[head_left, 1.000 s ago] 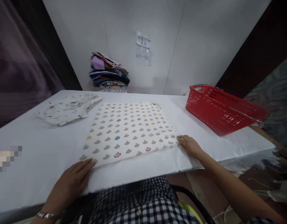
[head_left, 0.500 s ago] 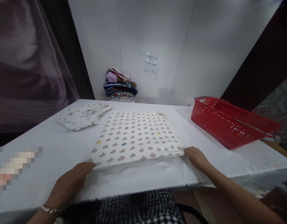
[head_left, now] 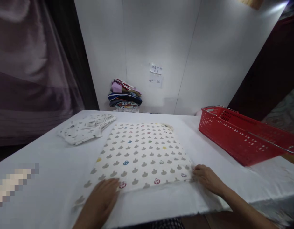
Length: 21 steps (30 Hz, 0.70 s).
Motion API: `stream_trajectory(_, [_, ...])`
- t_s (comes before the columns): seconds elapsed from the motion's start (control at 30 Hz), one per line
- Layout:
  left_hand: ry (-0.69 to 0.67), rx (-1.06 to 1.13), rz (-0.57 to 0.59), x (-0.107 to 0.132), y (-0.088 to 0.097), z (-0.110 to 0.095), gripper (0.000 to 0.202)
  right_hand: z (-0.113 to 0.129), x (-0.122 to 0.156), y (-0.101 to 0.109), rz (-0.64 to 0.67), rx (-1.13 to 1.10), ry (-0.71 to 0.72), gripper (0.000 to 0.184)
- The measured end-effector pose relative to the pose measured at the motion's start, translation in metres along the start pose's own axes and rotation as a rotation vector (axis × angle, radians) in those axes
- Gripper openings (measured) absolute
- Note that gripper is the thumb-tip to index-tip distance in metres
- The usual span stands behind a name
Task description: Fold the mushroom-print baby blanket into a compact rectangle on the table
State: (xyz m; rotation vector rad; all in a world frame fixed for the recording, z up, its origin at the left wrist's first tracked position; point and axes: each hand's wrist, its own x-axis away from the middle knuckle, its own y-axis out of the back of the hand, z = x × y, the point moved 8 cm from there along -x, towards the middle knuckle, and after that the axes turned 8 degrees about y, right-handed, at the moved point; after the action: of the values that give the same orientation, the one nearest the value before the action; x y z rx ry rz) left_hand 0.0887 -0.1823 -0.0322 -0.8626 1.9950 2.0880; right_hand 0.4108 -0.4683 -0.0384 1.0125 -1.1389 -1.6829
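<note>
A white cloth (head_left: 142, 154) printed with grey shapes and a few coloured ones lies spread before me, folded at least along its near right side. My left hand (head_left: 101, 198) rests palm down over its near left part, fingers stretched out on the fabric. At the near right corner, the fingers of my right hand (head_left: 206, 178) curl closed on the cloth's edge; the fingertips are partly hidden.
A red plastic basket (head_left: 233, 136) with metal handles stands on the right of the white-covered table (head_left: 49, 165). Another folded white printed cloth (head_left: 82, 130) lies at the back left. Folded clothes (head_left: 125, 98) are stacked by the wall, which carries paper notes (head_left: 156, 73).
My left hand has moved right and onto the cloth, whose near left corner now reaches farther out. My right hand stays at the near right corner. The view has tilted up slightly.
</note>
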Motion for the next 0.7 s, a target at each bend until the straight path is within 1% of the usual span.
stream_trajectory(0.07, [-0.140,0.024,0.032,-0.015,-0.009,-0.039,0.035,-0.011,-0.015,0.009,-0.063,-0.102,-0.059,0.030])
stream_trajectory(0.1, [-0.193,0.026,0.057,-0.021,-0.015,-0.053,0.038,-0.018,-0.025,0.013,-0.114,-0.144,-0.095,0.029])
stream_trajectory(0.13, [-0.235,0.025,0.082,-0.024,-0.021,-0.064,0.041,-0.026,-0.036,0.016,-0.167,-0.178,-0.136,0.029])
stream_trajectory(0.2, [-0.287,0.022,0.117,-0.028,-0.030,-0.077,0.048,-0.045,-0.063,0.017,-0.246,-0.211,-0.232,0.030])
stream_trajectory(0.23, [-0.303,0.024,0.127,-0.028,-0.034,-0.079,0.052,-0.056,-0.078,0.015,-0.263,-0.205,-0.291,0.030])
stream_trajectory(0.3, [-0.323,0.024,0.143,-0.027,-0.038,-0.080,0.056,-0.078,-0.110,0.007,-0.233,-0.138,-0.415,0.029])
stream_trajectory(0.4, [-0.349,-0.017,0.135,-0.026,-0.040,-0.078,0.057,-0.102,-0.159,-0.005,-0.201,-0.089,-0.498,0.028])
stream_trajectory(0.47, [-0.377,-0.064,0.116,-0.027,-0.041,-0.078,0.056,-0.114,-0.187,-0.012,-0.196,-0.078,-0.542,0.028])
stream_trajectory(0.57, [-0.423,-0.128,0.050,-0.027,-0.045,-0.079,0.057,-0.126,-0.213,-0.020,-0.179,-0.061,-0.623,0.028])
stream_trajectory(0.7, [-0.443,-0.181,-0.066,-0.025,-0.050,-0.077,0.061,-0.136,-0.229,-0.027,-0.175,-0.042,-0.675,0.022])
